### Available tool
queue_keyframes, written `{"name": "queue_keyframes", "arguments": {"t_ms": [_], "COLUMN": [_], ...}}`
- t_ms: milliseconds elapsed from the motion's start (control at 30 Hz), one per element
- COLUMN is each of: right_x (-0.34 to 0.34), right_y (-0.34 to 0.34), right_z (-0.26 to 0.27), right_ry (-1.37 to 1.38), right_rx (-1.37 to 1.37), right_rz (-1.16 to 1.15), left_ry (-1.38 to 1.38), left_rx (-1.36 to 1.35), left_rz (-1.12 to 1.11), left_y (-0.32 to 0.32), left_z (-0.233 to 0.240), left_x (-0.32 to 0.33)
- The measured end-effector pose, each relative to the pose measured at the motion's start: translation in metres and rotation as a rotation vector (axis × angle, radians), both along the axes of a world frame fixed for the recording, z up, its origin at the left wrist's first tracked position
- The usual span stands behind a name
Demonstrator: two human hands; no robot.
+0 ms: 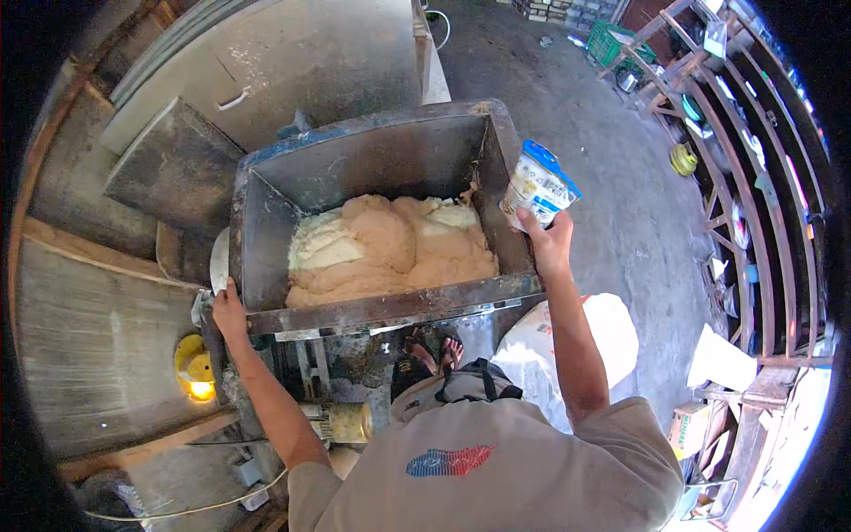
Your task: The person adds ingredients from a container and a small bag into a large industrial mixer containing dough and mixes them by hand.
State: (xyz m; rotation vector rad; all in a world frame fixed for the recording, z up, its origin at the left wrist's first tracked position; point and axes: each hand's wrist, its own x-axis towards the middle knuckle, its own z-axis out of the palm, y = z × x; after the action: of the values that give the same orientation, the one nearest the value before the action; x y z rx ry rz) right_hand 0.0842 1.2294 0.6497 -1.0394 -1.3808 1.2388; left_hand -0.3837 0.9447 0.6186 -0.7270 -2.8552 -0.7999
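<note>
My right hand [550, 239] holds a white and blue plastic packet [540, 185], bearing print, over the right rim of a deep metal trough [392, 307]. Inside the trough lies a mound of moist tan dough-like mass [379, 233], with pale, cream-coloured material [329, 247] showing at the left and at the back right. At the trough's front left corner, my left hand [230, 311] is against the outer edge, beside a pale rounded object [219, 263]; its fingertips are partly hidden, and whether it grips anything is unclear.
A full white sack [602, 332] stands at the right, below my forearm. A motor [349, 422] sits under the trough's left side, near a lit yellow lamp [197, 376]. Wooden racks [738, 199] line the right side. A green crate [608, 50] stands at the back.
</note>
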Motion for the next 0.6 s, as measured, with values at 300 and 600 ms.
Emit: {"name": "queue_keyframes", "arguments": {"t_ms": [300, 600], "right_x": [-0.005, -0.001], "right_y": [-0.005, 0.0], "right_z": [0.009, -0.001], "right_ry": [0.015, -0.002], "right_rx": [0.136, -0.003], "right_rz": [-0.032, 0.02], "left_ry": [0.009, -0.008], "left_rx": [-0.021, 0.011], "left_rz": [-0.015, 0.03], "left_y": [0.001, -0.003], "left_z": [-0.004, -0.005], "left_x": [-0.005, -0.004]}}
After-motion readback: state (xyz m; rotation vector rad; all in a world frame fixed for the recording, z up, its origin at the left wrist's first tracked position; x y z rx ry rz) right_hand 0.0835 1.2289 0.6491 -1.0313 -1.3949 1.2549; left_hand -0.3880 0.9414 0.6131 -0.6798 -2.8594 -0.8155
